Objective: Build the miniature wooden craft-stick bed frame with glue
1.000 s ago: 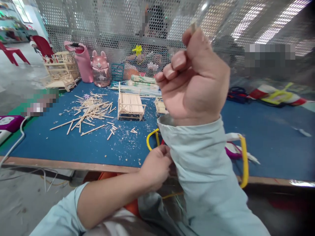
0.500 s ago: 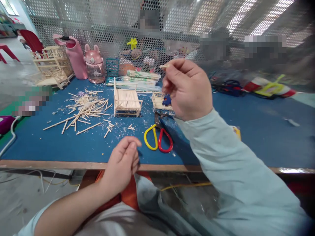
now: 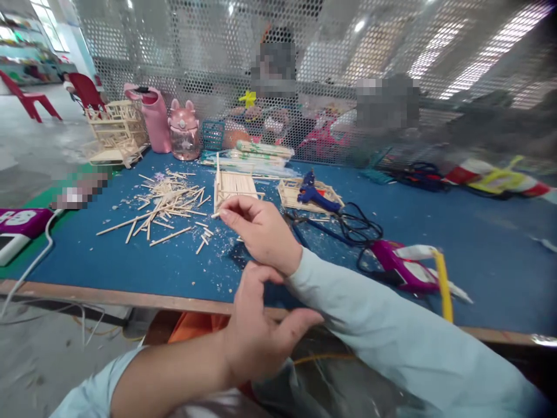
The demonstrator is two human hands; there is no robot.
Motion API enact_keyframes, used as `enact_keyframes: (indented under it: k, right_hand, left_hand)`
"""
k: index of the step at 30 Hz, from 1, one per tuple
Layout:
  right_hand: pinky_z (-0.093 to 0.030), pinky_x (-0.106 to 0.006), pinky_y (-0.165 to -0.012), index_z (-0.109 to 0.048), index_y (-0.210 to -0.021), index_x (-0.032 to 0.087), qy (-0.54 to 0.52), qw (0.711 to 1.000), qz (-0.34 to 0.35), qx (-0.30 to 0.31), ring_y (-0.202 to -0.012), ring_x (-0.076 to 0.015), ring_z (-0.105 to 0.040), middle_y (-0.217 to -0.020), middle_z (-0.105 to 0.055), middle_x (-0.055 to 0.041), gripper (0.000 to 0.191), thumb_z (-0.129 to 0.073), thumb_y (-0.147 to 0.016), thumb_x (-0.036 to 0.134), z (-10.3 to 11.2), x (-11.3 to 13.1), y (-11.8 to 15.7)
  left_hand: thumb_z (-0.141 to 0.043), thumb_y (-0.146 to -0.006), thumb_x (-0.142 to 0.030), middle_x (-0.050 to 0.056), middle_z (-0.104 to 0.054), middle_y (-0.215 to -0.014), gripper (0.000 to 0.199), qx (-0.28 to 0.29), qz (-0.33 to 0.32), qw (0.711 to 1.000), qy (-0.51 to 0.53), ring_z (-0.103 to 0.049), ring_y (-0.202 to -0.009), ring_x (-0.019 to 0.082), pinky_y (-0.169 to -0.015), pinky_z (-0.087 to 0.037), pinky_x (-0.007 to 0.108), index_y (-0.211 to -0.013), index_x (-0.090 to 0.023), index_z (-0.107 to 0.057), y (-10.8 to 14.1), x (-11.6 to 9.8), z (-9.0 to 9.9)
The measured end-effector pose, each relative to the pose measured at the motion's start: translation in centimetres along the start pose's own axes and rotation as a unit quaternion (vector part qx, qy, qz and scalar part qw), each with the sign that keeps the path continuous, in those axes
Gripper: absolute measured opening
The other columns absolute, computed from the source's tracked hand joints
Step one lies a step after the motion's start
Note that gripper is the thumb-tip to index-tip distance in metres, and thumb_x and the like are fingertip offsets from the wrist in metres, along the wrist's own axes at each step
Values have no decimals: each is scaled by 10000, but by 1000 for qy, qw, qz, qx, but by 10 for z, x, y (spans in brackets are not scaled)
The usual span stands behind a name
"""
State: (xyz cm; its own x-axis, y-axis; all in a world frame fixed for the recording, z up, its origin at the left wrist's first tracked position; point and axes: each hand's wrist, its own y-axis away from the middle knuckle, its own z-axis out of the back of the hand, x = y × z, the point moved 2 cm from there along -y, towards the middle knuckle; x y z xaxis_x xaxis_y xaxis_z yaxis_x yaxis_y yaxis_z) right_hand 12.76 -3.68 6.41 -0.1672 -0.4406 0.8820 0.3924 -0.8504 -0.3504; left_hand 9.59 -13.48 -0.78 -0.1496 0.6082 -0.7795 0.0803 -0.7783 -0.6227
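Pinched between the thumb and forefinger of my right hand is a short, pale wooden stick. This hand is in front of a miniature bed built from thin sticks and hides its near end. My left hand is lower, at the table's front edge, just under the right wrist. Its thumb and fingers are spread in a wide curve with nothing between them. Left of the bed lies a heap of loose wooden sticks, with several short cut pieces nearby.
A blue glue gun rests on a flat stick frame. Its black cable coils toward a purple-and-white device. Behind stand a pink bottle, a clear bottle with ears and wrapped stick bundles, before a perforated metal screen.
My right hand has come down and left with the stick piece, from in the air to beside the bed. The left hand has opened and moved right. The view has shifted right.
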Motion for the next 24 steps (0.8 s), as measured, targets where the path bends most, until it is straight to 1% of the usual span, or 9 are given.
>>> enact_keyframes:
  k: [2, 4, 6, 9, 13, 16, 18, 22, 24]
  right_hand:
    - [-404, -222, -610, -576, -747, 161, -15, 1000, -2, -26, -604, -72, -465, -660, -542, 37, 83, -568, -776, 239, 3, -4, -9]
    - [-383, -215, -571, -563, -733, 163, -36, 998, -6, -47, -559, -63, -430, -617, -507, 54, 86, -569, -772, 240, 7, -6, -21]
    - [-364, -209, -542, -559, -732, 163, -49, 998, 6, -50, -543, -58, -410, -602, -492, 61, 88, -575, -769, 241, 9, -5, -31]
    - [-355, -200, -518, -553, -738, 168, -68, 997, 38, -24, -530, -52, -410, -592, -489, 65, 76, -567, -782, 228, 9, 0, -40]
    - [-349, -193, -497, -543, -727, 164, -89, 995, 31, -25, -506, -44, -405, -580, -486, 70, 69, -557, -791, 187, 7, -2, -47]
    - [-340, -190, -482, -538, -721, 160, -109, 993, 8, -32, -482, -39, -392, -557, -473, 78, 73, -546, -793, 172, 11, -10, -48]
    - [-348, -187, -483, -541, -736, 163, -118, 993, 11, -18, -483, -39, -406, -559, -483, 80, 59, -550, -790, 182, 14, -15, -47]
    - [-356, -189, -488, -548, -732, 161, -99, 995, 21, 18, -485, -42, -420, -552, -486, 80, 57, -572, -775, 190, 17, -16, -41]
    - [-358, -190, -492, -549, -722, 155, -95, 995, 5, 36, -485, -42, -424, -553, -487, 75, 67, -567, -778, 187, 13, -14, -37]
  left_hand:
    - [-705, -720, -352, 27, -556, -842, 358, 11, 92, 996, 17, -544, -762, 150, -686, -469, 270, -944, -195, -475, -6, 4, 1]
    - [-638, -788, -295, 2, -550, -743, 230, 73, 111, 991, 18, -539, -691, 135, -658, -465, 259, -933, -188, -496, -19, 3, 4]
    - [-536, -841, -203, 29, -556, -755, 43, 129, 39, 991, -21, -536, -732, 147, -697, -461, 276, -806, -179, -543, -35, -1, 11]
    - [-582, -800, -201, 57, -549, -854, 51, 106, -49, 992, -37, -534, -846, 175, -773, -457, 308, -797, -180, -536, -50, -4, 21]
    - [-704, -708, -310, 19, -544, -849, 372, 81, 154, 982, 76, -548, -768, 145, -710, -468, 281, -936, -198, -432, -55, 4, 22]
    - [-624, -761, -345, -31, -497, -677, 258, 226, 268, 919, 179, -500, -593, 102, -585, -432, 235, -860, -185, -448, -60, 6, 18]
    - [-507, -819, -338, -29, -450, -587, 207, 348, 223, 892, 184, -464, -548, 104, -574, -417, 249, -692, -180, -465, -69, 2, 20]
    - [-475, -717, -216, 25, -489, -564, 264, 452, -94, 880, 113, -491, -620, 173, -710, -421, 353, -482, -202, -355, -90, -14, 25]
    - [-513, -680, -186, 27, -500, -541, 285, 502, -100, 849, 131, -497, -597, 176, -691, -429, 350, -452, -206, -343, -93, -15, 19]
